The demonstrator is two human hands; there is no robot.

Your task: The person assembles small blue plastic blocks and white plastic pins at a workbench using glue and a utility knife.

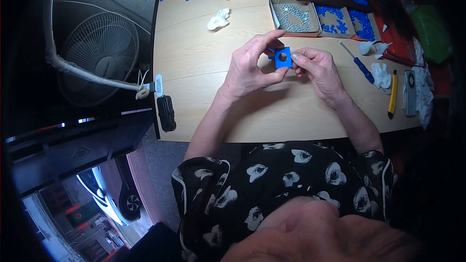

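Observation:
Above the wooden table, both hands hold a small blue square plastic piece (pixel 287 51) with a round hole through it. My left hand (pixel 247 64) curves around its left side, thumb below and fingers above, closed on its edges. On the other side, my right hand (pixel 318 68) pinches the right edge between thumb and forefinger, its other fingers curled in. Part of the piece's left side is hidden behind the left fingers.
Beyond the hands stand a box of small shiny metal parts (pixel 293 17) and boxes of blue parts (pixel 335 21). On the right lie a screwdriver (pixel 363 70), a yellow utility knife (pixel 392 94) and crumpled white cloth (pixel 382 76). A black case (pixel 166 113) sits at the left edge.

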